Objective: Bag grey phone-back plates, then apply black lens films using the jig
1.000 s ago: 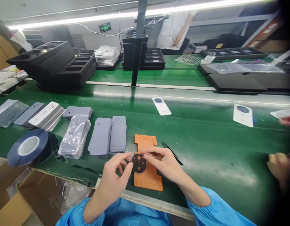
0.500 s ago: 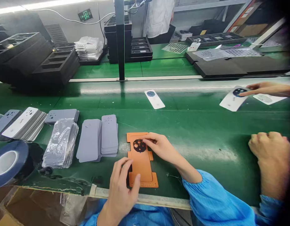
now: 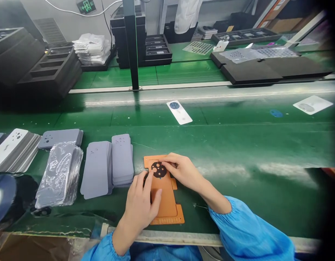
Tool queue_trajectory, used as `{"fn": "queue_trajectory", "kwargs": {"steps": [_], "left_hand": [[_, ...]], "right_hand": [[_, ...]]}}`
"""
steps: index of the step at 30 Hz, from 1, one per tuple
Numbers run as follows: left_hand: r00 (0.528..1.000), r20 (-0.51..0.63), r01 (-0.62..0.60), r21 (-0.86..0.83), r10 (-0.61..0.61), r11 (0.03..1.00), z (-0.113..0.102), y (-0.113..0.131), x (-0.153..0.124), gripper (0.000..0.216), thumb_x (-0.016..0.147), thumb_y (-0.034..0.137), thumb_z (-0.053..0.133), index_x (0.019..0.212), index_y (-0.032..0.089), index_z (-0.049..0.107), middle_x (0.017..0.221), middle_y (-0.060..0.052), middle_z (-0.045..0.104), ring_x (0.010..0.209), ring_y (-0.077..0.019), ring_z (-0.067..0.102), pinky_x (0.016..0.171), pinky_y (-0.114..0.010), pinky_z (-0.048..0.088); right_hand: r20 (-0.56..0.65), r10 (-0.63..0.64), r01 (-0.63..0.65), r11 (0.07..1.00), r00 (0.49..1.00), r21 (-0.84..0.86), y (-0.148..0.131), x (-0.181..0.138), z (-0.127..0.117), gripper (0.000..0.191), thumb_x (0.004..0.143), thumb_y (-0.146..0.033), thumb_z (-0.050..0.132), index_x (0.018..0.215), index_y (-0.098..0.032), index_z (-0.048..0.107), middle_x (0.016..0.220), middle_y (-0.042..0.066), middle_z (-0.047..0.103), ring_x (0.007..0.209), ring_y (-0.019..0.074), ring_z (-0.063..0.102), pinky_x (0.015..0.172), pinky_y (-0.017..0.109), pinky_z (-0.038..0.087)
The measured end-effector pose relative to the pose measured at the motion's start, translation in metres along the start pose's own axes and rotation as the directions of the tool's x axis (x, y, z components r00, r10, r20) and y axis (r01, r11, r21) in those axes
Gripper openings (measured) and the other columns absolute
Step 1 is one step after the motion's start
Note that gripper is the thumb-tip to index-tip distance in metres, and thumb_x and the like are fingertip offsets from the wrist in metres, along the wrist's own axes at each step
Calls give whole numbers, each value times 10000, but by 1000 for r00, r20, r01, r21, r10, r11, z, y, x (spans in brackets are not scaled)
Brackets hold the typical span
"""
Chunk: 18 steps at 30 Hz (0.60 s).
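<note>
An orange jig plate [image 3: 167, 208] lies on the green belt [image 3: 238, 145] near the front edge. A black round part with several holes [image 3: 159, 169] sits on the plate's upper end. My right hand [image 3: 182, 170] rests at the disc's right side, fingertips pressed against its edge. My left hand [image 3: 141, 203] lies flat on the plate's left half, fingers stretched toward the disc. Both sleeves are blue.
Stacks of grey phone-shaped sheets [image 3: 121, 159], a bagged bundle [image 3: 60, 174] and more stacks [image 3: 15, 148] lie to the left. A blue tape roll [image 3: 1, 197] sits at far left. White cards [image 3: 179, 111] [image 3: 312, 104] lie on the belt; black trays [image 3: 45, 69] and a post [image 3: 130, 43] stand behind.
The black disc went from held between both hands down onto the orange plate. My left hand moved onto the plate. Another person's hands at the right have left the view.
</note>
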<state>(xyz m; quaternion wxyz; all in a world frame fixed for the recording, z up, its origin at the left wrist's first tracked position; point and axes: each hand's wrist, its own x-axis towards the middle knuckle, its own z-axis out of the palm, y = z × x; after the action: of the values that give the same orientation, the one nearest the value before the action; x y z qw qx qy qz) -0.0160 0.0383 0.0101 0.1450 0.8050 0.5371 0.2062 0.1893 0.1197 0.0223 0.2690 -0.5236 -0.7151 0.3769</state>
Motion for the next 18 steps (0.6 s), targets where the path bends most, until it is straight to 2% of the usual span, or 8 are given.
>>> {"fn": "queue_trajectory", "kwargs": {"steps": [4,12,15,18], "left_hand": [[1000,-3,-7,48,7,999,2,0,1,546,978,314,522,1475,114,418,1360,-185,555,1164,-320,548,961,-475,531],[1000,-16,-21,51,22,998,1,2,5,512,971,292,534,1433,88,453,1325,-191,579,1124,-306,558,942,-467,545],[999,-12,-33,64,33,997,1,1,5,509,972,294,534,1429,80,458,1321,-195,582,1131,-315,554,935,-468,547],[999,-4,-42,77,43,996,1,1,4,507,974,296,531,1427,78,463,1309,-198,585,1134,-321,554,927,-469,551]], "right_hand": [[-27,-21,20,999,999,-41,-1,0,2,236,969,-207,555,1015,-226,786,858,32,681,717,161,599,655,293,454],[-106,-66,57,994,992,-89,3,0,6,240,923,-152,603,1015,-261,796,921,31,620,696,137,569,667,282,480],[-95,-43,38,998,994,-52,4,1,4,232,917,-151,604,1011,-251,790,910,28,611,688,138,550,679,293,479],[-76,19,-14,998,997,58,7,2,2,182,930,-223,618,982,-251,790,875,19,579,650,131,517,629,292,453]]}}
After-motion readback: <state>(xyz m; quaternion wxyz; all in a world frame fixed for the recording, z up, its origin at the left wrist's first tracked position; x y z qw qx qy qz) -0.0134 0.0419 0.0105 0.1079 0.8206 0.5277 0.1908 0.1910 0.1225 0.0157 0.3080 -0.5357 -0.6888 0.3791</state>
